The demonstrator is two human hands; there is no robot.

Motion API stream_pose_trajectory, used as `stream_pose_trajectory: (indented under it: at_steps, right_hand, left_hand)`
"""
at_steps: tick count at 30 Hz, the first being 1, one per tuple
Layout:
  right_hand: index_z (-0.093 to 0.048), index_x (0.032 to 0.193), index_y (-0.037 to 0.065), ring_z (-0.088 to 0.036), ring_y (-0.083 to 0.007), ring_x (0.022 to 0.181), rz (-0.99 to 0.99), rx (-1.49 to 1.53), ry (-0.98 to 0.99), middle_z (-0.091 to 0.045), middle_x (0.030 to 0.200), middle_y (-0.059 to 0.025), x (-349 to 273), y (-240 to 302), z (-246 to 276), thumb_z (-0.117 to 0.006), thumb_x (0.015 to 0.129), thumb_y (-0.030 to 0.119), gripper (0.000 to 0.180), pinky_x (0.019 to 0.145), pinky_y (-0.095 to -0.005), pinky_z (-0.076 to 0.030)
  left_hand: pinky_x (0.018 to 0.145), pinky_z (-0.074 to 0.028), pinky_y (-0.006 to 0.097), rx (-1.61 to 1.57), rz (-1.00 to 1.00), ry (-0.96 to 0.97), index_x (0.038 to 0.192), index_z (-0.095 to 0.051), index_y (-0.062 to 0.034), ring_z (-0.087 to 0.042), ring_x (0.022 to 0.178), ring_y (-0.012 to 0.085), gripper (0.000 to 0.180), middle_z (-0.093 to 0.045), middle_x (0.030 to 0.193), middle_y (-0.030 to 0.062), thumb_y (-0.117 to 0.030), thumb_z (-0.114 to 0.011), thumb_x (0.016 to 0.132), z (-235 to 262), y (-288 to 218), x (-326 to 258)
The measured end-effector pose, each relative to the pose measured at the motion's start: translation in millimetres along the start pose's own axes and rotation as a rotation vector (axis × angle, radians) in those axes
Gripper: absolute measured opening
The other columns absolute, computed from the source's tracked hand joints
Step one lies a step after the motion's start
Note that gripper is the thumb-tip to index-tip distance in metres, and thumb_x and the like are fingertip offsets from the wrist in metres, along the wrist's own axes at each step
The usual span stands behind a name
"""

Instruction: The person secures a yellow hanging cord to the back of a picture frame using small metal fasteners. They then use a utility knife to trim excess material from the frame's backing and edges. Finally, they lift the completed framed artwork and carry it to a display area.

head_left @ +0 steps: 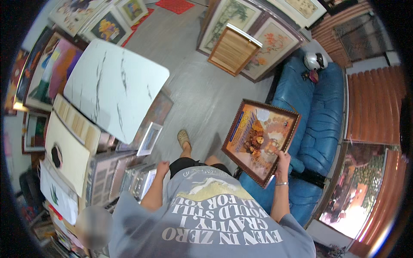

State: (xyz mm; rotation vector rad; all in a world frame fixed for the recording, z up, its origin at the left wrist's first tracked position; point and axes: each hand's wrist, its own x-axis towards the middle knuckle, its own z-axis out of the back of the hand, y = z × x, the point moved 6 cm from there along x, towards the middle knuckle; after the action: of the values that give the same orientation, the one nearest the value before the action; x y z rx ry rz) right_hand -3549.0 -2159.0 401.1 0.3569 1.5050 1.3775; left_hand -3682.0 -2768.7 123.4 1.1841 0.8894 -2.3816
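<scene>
A framed picture [260, 136] with a dark brown, beaded-edge frame hangs tilted at my right side. It shows orange and gold figures with a strip of lettering. My right hand [282, 162] grips its lower right edge, and a silver bracelet circles that wrist. Close to my body on the left, my left hand [162, 168] is curled into a loose fist with nothing visible in it. The nearest things to that hand are a small white-framed picture [150, 139] and a row of stacked frames [129, 177].
A blue leather sofa [320, 124] runs along the right, bearing a white helmet [315, 61]. At left stands a white marble-patterned table [116, 81]. Large framed paintings [271, 45] lean at the far side behind a wooden panel [235, 50]. Grey floor [193, 94] lies between.
</scene>
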Motion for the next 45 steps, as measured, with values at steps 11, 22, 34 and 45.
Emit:
stream_pose_trajectory:
  at_steps: [11,22,34,45]
  right_hand:
    - [-0.066,0.107,-0.004,-0.071,-0.0255,0.081,-0.164,0.508,0.009,-0.072,0.095,-0.0147,118,141,20,-0.061,0.082,0.015,0.031,0.073,-0.0387,-0.061]
    - [-0.069,0.106,-0.006,-0.074,-0.0256,0.079,-0.070,0.496,0.308,-0.074,0.097,-0.0161,224,136,8,-0.060,0.091,0.020,0.031,0.071,-0.0375,-0.063]
    - [-0.058,0.129,-0.005,-0.073,-0.0243,0.092,0.090,0.297,0.489,-0.071,0.111,-0.0145,246,176,0,-0.066,0.091,0.022,0.047,0.077,-0.0364,-0.062]
    - [-0.063,0.123,-0.004,-0.073,-0.0239,0.095,0.112,0.456,0.331,-0.073,0.111,-0.0146,244,161,0,-0.063,0.098,0.029,0.042,0.083,-0.0378,-0.061]
  left_hand:
    - [0.103,-0.048,0.036,-0.759,-0.390,0.798,0.141,-0.053,-0.0021,-0.060,0.123,0.0180,0.073,-0.065,0.131,0.0089,-0.063,-0.043,0.102,-42,-587,9]
    - [0.091,-0.058,0.035,-0.871,-0.593,0.650,0.140,-0.052,-0.0035,-0.068,0.108,0.0174,0.062,-0.067,0.126,0.0080,-0.054,-0.036,0.108,-12,-614,-33]
    - [0.089,-0.056,0.033,-1.032,-0.711,0.510,0.133,-0.056,-0.0014,-0.068,0.103,0.0149,0.062,-0.068,0.120,0.0077,-0.055,-0.037,0.108,-30,-581,-39]
    - [0.090,-0.050,0.028,-0.934,-1.042,0.540,0.135,-0.054,0.0005,-0.063,0.102,0.0108,0.046,-0.067,0.119,0.0054,-0.037,-0.050,0.108,2,-601,-59]
